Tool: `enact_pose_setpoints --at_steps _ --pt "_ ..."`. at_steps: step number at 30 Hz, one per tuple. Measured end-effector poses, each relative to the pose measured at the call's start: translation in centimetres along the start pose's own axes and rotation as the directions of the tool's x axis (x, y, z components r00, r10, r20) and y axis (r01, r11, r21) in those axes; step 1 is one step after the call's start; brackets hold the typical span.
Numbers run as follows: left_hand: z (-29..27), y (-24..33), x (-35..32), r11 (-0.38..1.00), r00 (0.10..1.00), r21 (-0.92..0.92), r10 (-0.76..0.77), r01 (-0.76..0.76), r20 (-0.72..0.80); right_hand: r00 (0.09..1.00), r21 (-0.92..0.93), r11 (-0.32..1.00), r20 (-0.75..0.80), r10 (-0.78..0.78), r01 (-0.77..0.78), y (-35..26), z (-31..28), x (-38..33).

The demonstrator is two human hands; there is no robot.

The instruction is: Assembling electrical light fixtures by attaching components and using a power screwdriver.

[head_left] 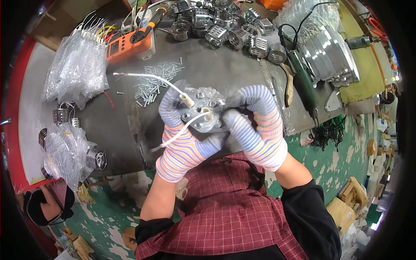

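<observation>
Both hands, in striped knit gloves, clamp a flat grey metal plate with round holes [200, 113] just above the near edge of the dark worktop [225, 69]. The left hand [180, 138] grips its left edge, the right hand [255, 125] its right. Two cream ceramic sleeves [188, 100] stand up from the plate's face, each carrying a white insulated wire [143, 76] trailing leftward. Loose small silver screws [151, 82] lie behind.

Striped gloves [255, 125], orange meter [128, 45], red-checked shirt [225, 212].
</observation>
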State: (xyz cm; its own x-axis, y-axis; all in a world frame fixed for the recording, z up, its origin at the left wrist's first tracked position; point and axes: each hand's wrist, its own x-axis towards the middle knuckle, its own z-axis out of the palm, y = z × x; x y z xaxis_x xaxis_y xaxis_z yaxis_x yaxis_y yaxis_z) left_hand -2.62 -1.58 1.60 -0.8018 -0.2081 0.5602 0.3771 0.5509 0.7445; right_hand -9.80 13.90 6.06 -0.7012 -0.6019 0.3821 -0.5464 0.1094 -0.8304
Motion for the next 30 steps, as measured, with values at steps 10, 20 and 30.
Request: enact_pose_setpoints --at_steps 10,20,30 --pt "0.4 -0.9 -2.3 0.834 0.931 -0.447 -0.365 0.325 -0.005 0.844 0.459 0.716 0.175 0.507 -0.525 2.0 1.6 -1.0" --pt "-0.1 0.1 -1.1 0.758 0.895 -0.613 -0.409 0.224 -0.178 0.959 0.217 0.935 0.088 0.269 -0.282 2.5 5.4 -3.5" --pt "-5.9 -1.3 -3.6 0.765 0.915 0.644 -0.275 0.021 0.297 0.539 0.104 0.993 0.84 -0.06 -0.051 2.2 1.2 -2.6"
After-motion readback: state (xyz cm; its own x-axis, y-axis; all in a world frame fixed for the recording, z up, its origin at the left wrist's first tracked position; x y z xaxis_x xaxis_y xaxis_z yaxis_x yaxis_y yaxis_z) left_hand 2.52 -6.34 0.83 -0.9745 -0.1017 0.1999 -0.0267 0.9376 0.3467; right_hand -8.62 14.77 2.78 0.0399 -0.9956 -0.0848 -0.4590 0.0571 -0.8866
